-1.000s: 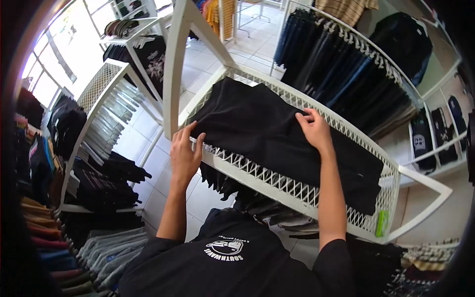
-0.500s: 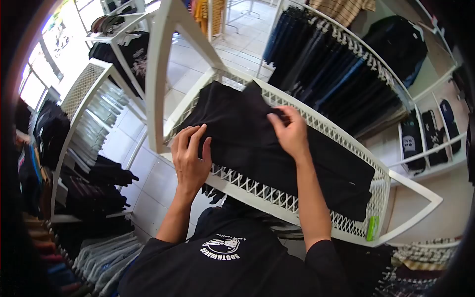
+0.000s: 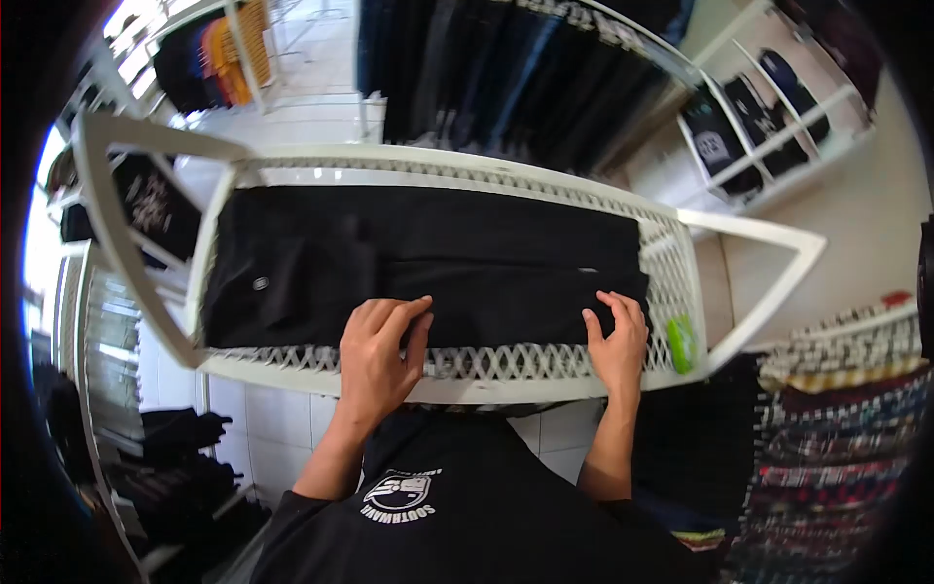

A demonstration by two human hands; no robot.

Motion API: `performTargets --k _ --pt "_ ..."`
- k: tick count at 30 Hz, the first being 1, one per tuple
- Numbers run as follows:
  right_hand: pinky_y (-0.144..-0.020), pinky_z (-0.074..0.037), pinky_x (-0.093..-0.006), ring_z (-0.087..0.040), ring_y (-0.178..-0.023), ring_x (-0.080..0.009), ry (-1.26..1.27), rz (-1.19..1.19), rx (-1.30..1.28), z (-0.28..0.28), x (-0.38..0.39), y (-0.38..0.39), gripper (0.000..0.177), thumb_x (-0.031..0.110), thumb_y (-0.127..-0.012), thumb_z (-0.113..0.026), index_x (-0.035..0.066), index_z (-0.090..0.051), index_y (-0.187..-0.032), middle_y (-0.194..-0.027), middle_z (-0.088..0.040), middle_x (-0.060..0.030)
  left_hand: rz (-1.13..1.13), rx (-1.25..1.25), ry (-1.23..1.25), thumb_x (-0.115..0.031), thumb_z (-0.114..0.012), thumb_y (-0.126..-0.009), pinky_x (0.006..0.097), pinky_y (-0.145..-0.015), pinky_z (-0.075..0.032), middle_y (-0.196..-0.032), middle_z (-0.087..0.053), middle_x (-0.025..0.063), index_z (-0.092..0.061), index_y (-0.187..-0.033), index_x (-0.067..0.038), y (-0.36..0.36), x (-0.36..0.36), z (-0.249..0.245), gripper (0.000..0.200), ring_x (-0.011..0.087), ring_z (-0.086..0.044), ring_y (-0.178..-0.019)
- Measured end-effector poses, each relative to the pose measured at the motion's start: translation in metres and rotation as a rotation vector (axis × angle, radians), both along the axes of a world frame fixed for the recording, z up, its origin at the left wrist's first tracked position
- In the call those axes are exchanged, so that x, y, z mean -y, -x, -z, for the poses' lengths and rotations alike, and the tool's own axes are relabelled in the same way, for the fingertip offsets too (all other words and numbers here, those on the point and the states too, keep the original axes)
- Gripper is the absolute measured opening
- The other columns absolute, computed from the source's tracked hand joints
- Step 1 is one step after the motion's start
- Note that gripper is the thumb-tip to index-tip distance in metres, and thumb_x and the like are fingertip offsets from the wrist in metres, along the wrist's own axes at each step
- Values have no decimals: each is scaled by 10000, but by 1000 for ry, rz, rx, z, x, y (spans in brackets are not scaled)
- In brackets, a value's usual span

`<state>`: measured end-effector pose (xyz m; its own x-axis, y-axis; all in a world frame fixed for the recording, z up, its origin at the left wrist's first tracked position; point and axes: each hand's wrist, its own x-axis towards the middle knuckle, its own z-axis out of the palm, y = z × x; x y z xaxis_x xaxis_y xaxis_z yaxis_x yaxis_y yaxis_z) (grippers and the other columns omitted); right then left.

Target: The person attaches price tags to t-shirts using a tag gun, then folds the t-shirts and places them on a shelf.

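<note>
A long black garment (image 3: 506,234), which looks like folded trousers, lies flat along a white mesh rack shelf (image 3: 467,389). A round, button-like spot shows at its left end and a small pale mark near its right end. My left hand (image 3: 379,350) is at the near edge of the cloth, left of the middle, fingers bent and thumb a little apart. Over the same edge, farther right, my right hand (image 3: 618,341) has thumb and fingers spread. Neither hand visibly grips the cloth.
A bright green packet (image 3: 683,343) lies at the shelf's right end. Dark trousers (image 3: 506,78) hang on a rail beyond. Folded dark items fill white cubbies (image 3: 739,136) at upper right. Patterned clothes (image 3: 837,438) hang at lower right, and dark folded stacks (image 3: 185,457) sit lower left.
The black garment's bunched left part now lies flatter and straighter. Both hands have come back to its near edge, the right one off the upper fold. My view has turned.
</note>
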<state>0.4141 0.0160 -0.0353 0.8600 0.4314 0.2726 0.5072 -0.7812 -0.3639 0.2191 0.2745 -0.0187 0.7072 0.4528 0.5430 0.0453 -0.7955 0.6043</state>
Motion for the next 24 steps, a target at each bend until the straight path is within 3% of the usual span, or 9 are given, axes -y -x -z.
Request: performTargets --k 4,7,12,16,19,24 --pt "-1022 -429 -508 -550 -1207 -386 19 27 164 30 58 -27 401 312 -997 -621 41 -637 -1292 -1332 -585 -172 205 -106 -30 -58 -769 -809 414 -866 -508 -1004 -686 105 -716 -1078 -27 -42 62 7 276 295 -643 -989" --pt "-973 -450 -488 -563 -1170 -366 2 -20 164 29 65 -39 396 272 -994 -616 51 -614 -1323 -1293 -593 -158 312 -154 -64 -128 -792 -813 464 -1019 -467 -1144 -695 122 -726 -1117 -36 -71 106 16 324 331 -605 -1178" --pt "-928 -463 -477 -582 -1119 -340 -84 -122 196 3 65 -80 360 200 -970 -613 68 -623 -1305 -1230 -607 -130 348 -179 -128 -161 -790 -825 456 -1020 -467 -1158 -688 128 -726 -1126 -36 -122 165 20 332 330 -604 -1181" --pt "-905 -492 -463 -635 -1039 -353 -66 -360 84 -37 58 -137 301 167 -953 -615 59 -651 -1232 -1114 -655 -156 482 -167 -176 -228 -746 -857 426 -1015 -450 -1167 -663 128 -715 -1134 -41 -160 209 34 335 309 -582 -1172" --pt "-958 -496 -463 -629 -1083 -377 38 -374 38 -25 32 -194 320 225 -946 -650 57 -654 -1219 -1129 -656 -173 423 -194 -189 -217 -744 -867 408 -923 -483 -1061 -632 118 -718 -1125 -42 -175 230 35 313 295 -598 -1022" --pt "-1021 -471 -456 -583 -1177 -391 158 -351 36 8 0 -241 369 343 -900 -718 100 -678 -1175 -1163 -650 -159 331 -180 -268 -203 -739 -862 387 -835 -478 -949 -615 77 -706 -1051 -50 -188 234 46 245 263 -590 -931"
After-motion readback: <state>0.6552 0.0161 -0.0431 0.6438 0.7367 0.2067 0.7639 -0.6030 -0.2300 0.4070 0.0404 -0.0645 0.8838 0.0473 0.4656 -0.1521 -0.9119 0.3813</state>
